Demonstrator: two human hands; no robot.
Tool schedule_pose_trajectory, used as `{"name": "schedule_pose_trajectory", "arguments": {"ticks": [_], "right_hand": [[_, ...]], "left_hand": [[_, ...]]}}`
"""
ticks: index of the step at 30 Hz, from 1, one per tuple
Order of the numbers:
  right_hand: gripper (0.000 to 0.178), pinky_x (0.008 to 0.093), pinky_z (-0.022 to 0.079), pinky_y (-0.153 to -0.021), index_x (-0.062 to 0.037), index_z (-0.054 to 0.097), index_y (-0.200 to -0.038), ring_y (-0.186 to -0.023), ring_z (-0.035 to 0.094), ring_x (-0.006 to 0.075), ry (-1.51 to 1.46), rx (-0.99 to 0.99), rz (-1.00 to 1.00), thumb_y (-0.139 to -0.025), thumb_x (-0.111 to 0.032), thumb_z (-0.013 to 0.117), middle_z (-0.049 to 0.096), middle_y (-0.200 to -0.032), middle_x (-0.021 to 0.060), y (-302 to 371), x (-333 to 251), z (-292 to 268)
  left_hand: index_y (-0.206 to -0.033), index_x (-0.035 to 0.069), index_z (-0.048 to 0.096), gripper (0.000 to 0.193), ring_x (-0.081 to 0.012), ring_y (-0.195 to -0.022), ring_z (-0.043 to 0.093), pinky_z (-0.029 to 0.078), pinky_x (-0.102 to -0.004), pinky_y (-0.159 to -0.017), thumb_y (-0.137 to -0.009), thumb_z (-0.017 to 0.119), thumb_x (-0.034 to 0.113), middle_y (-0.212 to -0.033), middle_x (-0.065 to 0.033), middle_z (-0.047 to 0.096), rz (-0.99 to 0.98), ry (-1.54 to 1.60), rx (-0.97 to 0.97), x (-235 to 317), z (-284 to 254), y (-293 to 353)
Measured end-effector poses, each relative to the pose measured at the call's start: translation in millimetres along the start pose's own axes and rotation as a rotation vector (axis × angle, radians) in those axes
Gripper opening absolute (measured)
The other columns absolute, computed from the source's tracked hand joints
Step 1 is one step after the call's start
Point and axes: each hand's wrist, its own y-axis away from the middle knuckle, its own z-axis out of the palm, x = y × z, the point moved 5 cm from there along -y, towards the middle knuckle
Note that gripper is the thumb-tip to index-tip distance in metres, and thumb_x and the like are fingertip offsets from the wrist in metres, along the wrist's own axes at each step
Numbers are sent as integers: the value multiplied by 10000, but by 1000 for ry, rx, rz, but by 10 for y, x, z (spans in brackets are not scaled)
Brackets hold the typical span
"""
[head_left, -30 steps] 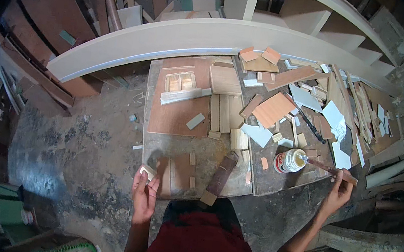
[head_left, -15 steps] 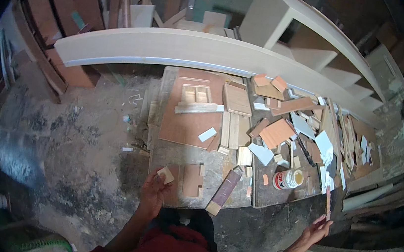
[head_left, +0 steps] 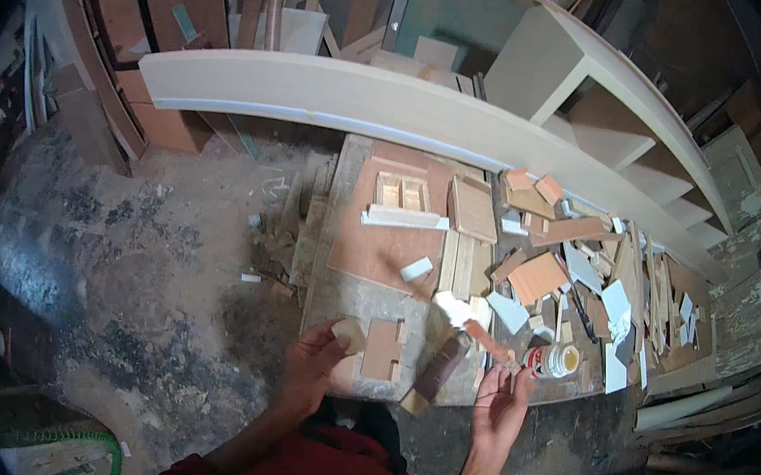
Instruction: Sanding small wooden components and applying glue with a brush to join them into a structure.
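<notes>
Partly between left fingers, pale wooden block.

The left hand hid the near left corner of the tabletop and part of the blurred pale wood piece. Farther right, above the near edge, the white-coated stick was blurred, and its held end was indistinct at the right hand. The lower picture edge cut off the red shirt.
</notes>
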Motion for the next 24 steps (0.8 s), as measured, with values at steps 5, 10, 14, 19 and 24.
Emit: {"name": "schedule_pose_trajectory", "arguments": {"ticks": [5,10,14,19,24], "right_hand": [[304,298,492,-799,-70,495,-1162,-985,580,178,189,-205,-311,-961,-292,543,594,-1040,49,474,-132,587],[313,280,466,-749,-66,427,-1049,-832,521,117,369,-410,-877,-966,-355,513,496,-879,25,902,-518,793],[314,361,487,-725,-123,381,-1053,-804,546,214,647,-614,-1331,-946,-384,519,526,-949,71,1177,-621,950],[317,415,535,-664,-120,410,-1165,-808,622,316,743,-991,-1421,-941,-296,550,588,-1040,135,1385,-754,1067],[370,492,530,-714,-98,430,-1164,-935,613,400,863,-1371,-1299,-877,-209,636,581,-1095,189,1404,-839,1135]], "left_hand": [[-1180,-7,550,360,-147,-985,603,503,-289,-865,-836,654,-34,-1039,-91,631,173,4,-106,362,398,11],[-1100,-7,556,332,-165,-968,605,508,-308,-881,-797,671,-80,-1026,-97,621,268,111,-187,797,823,101],[-1078,1,542,366,-197,-1011,593,509,-329,-901,-761,679,-118,-1089,-119,588,431,28,-212,941,910,117],[-1041,8,533,367,-206,-1030,585,503,-341,-915,-739,690,-129,-1110,-120,559,475,66,-319,1004,1083,87],[-1033,9,532,366,-203,-1023,586,500,-343,-920,-736,689,-135,-1109,-117,551,487,91,-306,1027,1132,76]]}}
